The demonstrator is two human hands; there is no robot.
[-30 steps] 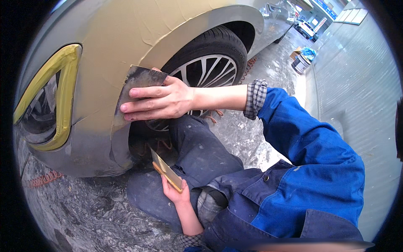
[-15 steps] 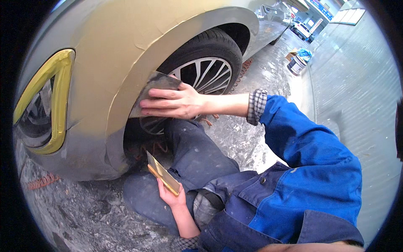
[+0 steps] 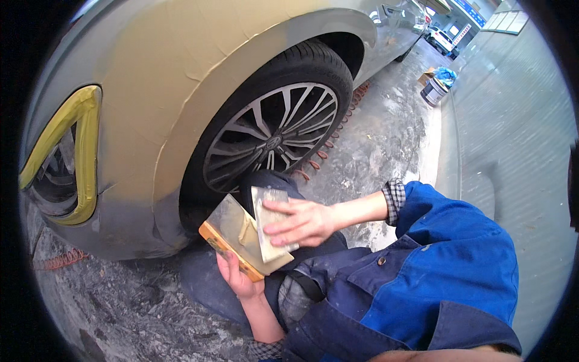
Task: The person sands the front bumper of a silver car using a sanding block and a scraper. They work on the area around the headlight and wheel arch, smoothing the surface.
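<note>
My left hand (image 3: 240, 276) is closed round the orange wooden edge of a wide putty knife (image 3: 229, 218), its blade tilted up in front of my leg. A pale ridge of filler lies on that blade. My right hand (image 3: 306, 222) grips a flat, rectangular filler spreader (image 3: 263, 198), fingers laid along its smeared face. The spreader's lower end overlaps the putty knife's blade; whether they touch is hard to tell. Beyond both hands is the car's front fender (image 3: 145, 78), coated in beige filler round the wheel arch, with faint raised lines along it.
A black tyre with a silver spoked wheel (image 3: 274, 142) fills the arch. Yellow tape (image 3: 89, 151) frames an opening in the bumper at left. An orange coiled hose (image 3: 319, 160) runs on the stained floor. A paint can (image 3: 434, 92) stands by the grey wall at right.
My right hand has come down from the wheel arch edge with the spreader to the putty knife. My left hand has turned the putty knife so its blade faces up more broadly.
</note>
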